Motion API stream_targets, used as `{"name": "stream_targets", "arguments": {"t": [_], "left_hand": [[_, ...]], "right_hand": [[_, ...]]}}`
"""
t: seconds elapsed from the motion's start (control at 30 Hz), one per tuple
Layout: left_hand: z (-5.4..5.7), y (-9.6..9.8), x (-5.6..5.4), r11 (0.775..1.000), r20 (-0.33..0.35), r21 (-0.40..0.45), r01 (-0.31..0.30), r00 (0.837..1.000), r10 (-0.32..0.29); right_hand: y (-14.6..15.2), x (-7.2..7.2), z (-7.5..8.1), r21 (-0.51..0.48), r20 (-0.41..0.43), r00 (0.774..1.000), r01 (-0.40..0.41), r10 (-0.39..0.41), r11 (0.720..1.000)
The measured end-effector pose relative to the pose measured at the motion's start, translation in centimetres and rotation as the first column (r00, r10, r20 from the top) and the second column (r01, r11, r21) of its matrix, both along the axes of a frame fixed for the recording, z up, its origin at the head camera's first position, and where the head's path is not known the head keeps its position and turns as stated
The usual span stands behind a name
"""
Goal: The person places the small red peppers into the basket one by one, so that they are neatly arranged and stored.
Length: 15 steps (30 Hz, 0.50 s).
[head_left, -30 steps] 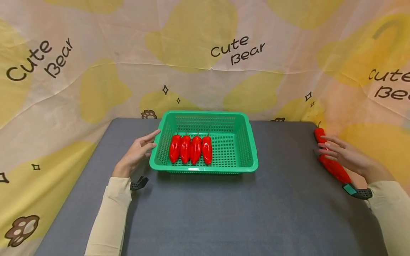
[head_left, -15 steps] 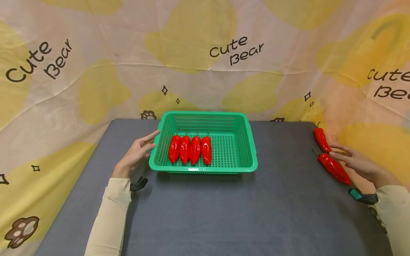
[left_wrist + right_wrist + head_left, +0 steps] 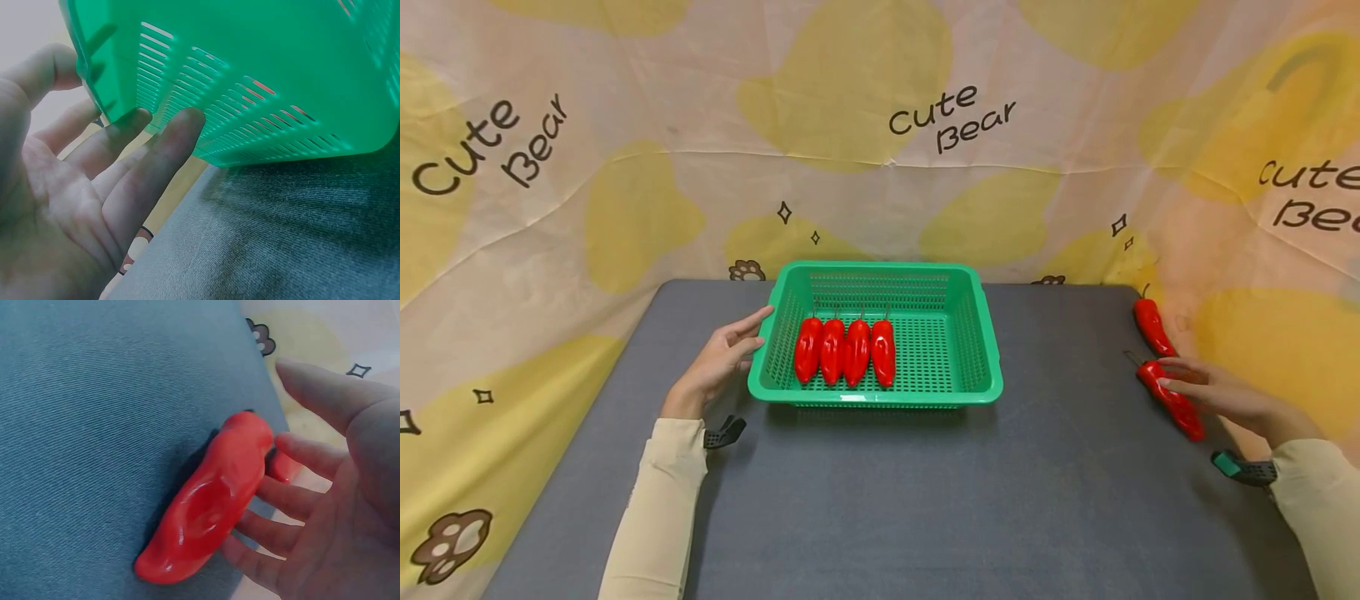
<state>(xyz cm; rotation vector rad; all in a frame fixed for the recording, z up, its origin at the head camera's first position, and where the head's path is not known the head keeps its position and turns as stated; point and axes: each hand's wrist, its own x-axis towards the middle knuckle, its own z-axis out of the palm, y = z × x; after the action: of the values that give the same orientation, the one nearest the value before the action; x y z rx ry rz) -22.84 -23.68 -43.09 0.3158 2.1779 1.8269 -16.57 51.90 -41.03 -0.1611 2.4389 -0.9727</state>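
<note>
My left hand is at the left rim of a green plastic basket. In the left wrist view its relaxed fingers rest against the basket's slotted side wall. Inside the basket, several glossy red chili peppers lie side by side in its left half, stems away from me. At the table's right edge, my right hand has its fingers along the outer side of a red chili pepper; the thumb stands apart from it in the right wrist view. Another red chili pepper lies just beyond, partly hidden by my fingers.
A dark grey cloth-covered table carries everything. Behind it and along both sides hangs a yellow and cream cloth printed with "Cute Bear". The right half of the basket shows its bare mesh floor.
My right hand drew back toward the right, then came in against the nearer loose pepper, which has shifted slightly left and toward me. The left hand and basket stay put.
</note>
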Motion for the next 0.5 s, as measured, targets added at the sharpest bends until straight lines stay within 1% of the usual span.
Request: {"name": "stream_targets", "arguments": {"t": [0.07,0.13,0.23,0.33,0.4,0.5], "left_hand": [[0.0,0.0,0.0,1.000,-0.002,-0.003,0.000,1.000,0.000],[0.0,-0.1,0.0,1.000,-0.002,-0.010,0.000,1.000,0.000],[-0.1,-0.1,0.0,1.000,0.008,-0.015,-0.005,1.000,0.005],[-0.1,-0.1,0.1,1.000,0.016,-0.018,-0.008,1.000,0.008],[-0.1,-0.1,0.1,1.000,0.016,-0.022,-0.009,1.000,0.009],[-0.1,0.0,0.1,1.000,0.016,-0.028,-0.006,1.000,0.007]], "right_hand": [[-0.3,0.0,-0.2,0.024,-0.012,1.000,-0.003,0.003,1.000],[-0.7,-0.1,-0.4,0.052,-0.045,0.999,-0.007,0.009,0.999],[-1.2,-0.2,-0.8,0.083,-0.131,0.991,-0.016,0.026,0.996],[-1.5,-0.2,-1.0,0.091,-0.201,0.979,-0.017,0.035,0.996],[-1.6,-0.1,-1.1,0.079,-0.222,0.975,-0.013,0.030,0.997],[-1.7,0.1,-1.0,0.044,-0.200,0.980,-0.013,0.021,0.999]]}}
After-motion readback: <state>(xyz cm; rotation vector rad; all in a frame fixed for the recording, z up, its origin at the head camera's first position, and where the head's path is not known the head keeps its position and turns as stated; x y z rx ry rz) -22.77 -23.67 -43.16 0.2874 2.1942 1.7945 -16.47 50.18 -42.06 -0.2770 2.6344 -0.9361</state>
